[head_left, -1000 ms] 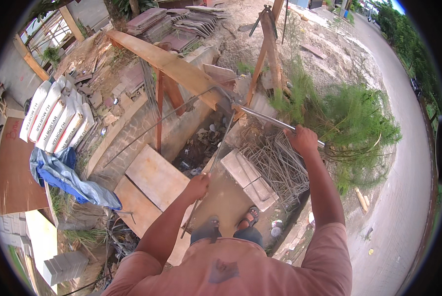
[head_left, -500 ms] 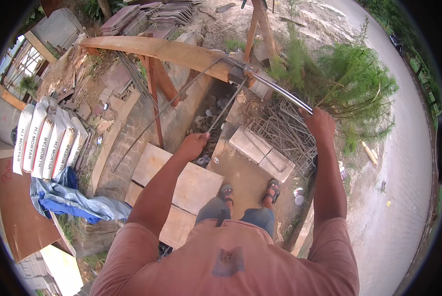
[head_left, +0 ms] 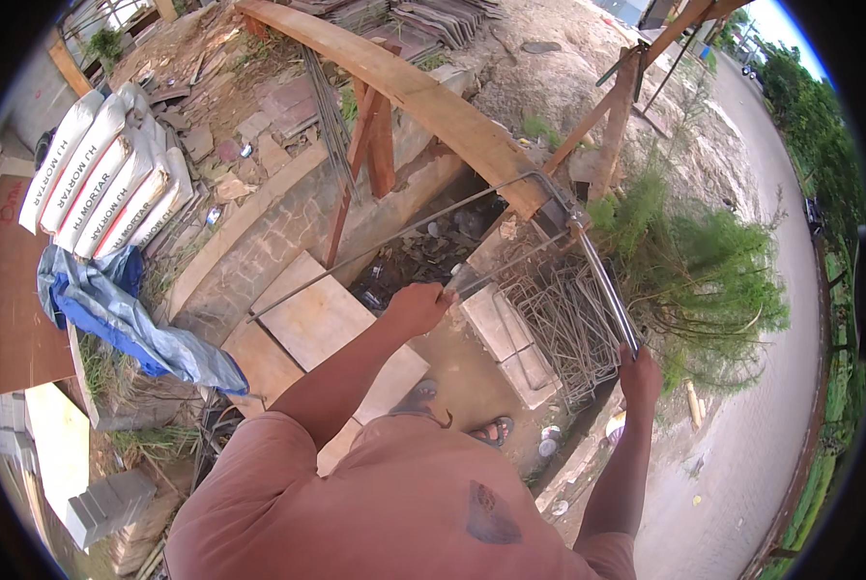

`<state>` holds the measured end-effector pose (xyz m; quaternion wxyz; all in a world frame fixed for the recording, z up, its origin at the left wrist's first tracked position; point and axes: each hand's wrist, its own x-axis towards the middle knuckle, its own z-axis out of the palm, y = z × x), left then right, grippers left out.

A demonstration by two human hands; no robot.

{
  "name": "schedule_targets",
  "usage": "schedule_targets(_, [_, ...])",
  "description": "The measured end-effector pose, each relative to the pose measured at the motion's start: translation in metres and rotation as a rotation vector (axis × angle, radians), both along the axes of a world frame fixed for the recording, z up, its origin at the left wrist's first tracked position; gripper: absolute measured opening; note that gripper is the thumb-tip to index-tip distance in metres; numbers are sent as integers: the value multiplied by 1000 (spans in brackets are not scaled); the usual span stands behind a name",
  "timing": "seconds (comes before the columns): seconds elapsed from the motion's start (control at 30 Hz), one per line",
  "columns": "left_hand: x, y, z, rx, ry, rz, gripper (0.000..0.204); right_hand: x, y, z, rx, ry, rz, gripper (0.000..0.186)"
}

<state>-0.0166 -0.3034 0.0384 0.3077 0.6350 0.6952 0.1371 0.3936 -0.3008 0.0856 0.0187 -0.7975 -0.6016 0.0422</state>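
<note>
My right hand (head_left: 640,375) is closed around the lower end of a shiny metal pipe (head_left: 605,292). The pipe's far end meets the metal fitting (head_left: 561,208) at the near end of a long wooden plank (head_left: 404,87). A thin steel rod (head_left: 394,246) bends round at this fitting, one long leg slanting down to the left above the pale slabs. Its other leg runs back toward my left hand (head_left: 419,309), whose fingers are closed on the end. The exact grip there is partly hidden.
Below the plank's end lie a pile of bent steel stirrups (head_left: 573,333) and a concrete block (head_left: 510,346). Pale slabs (head_left: 322,309) border a ditch with rubble. Stacked mortar bags (head_left: 114,174) and a blue tarp (head_left: 129,314) stand left. A green bush (head_left: 699,261) and a road are right.
My right hand has pulled the pipe's end toward my body, so the pipe points more steeply down. My left hand still grips the rod. The view has turned, shifting the scene.
</note>
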Motion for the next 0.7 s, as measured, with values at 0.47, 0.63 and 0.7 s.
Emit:
schedule_targets(0.47, [-142,11,-6,-41,-152,180,49,39,26,-37,291,-58,115,39])
schedule_targets(0.63, [-93,-44,38,-248,-472,409,43,22,10,-33,479,207,55,40])
schedule_targets(0.7, [-77,-64,33,-106,-462,351,42,23,3,-52,495,317,-29,40])
